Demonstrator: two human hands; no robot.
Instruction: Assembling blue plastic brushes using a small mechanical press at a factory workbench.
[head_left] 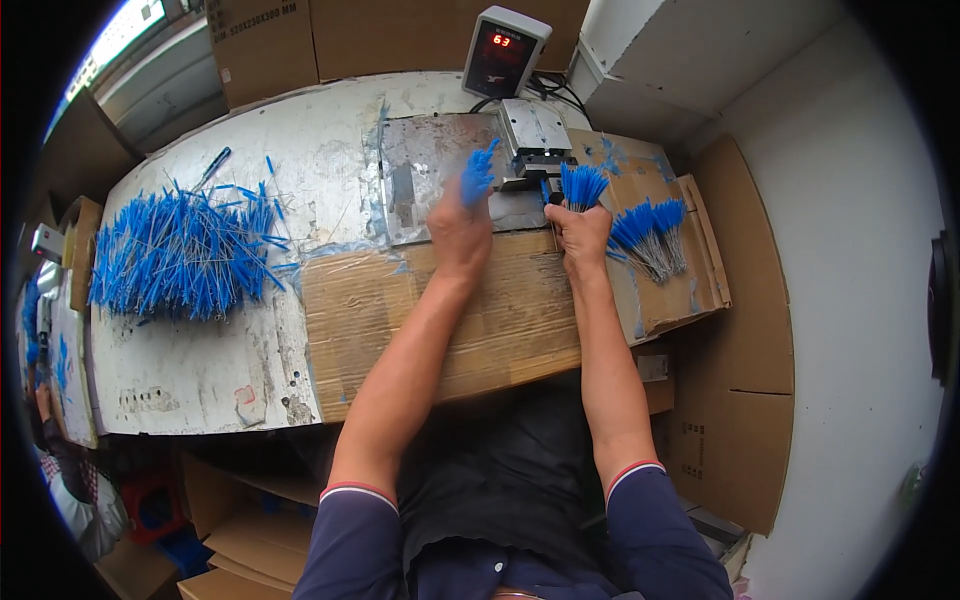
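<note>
My left hand [460, 238], slightly blurred, is closed around a bundle of blue-ended wires [479, 178] above the metal plate [430, 150]. The blue ends point up and away from me. To its right, my right hand [586, 238] grips a thicker bundle of blue-ended wires [583, 185], held upright just in front of a small metal machine [536, 128]. A dark part and a blue piece lie beside the right thumb; whether the fingers pinch that piece I cannot tell. More bundles of blue-ended wires [650, 240] rest on cardboard right of this hand.
A big loose heap of blue-ended wires [185, 255] covers the left of the white table [210, 370]. Behind the machine stands a red digital display box [507, 52] with black cables. Flat cardboard [350, 320] lines the front edge; a white wall [850, 280] rises at right.
</note>
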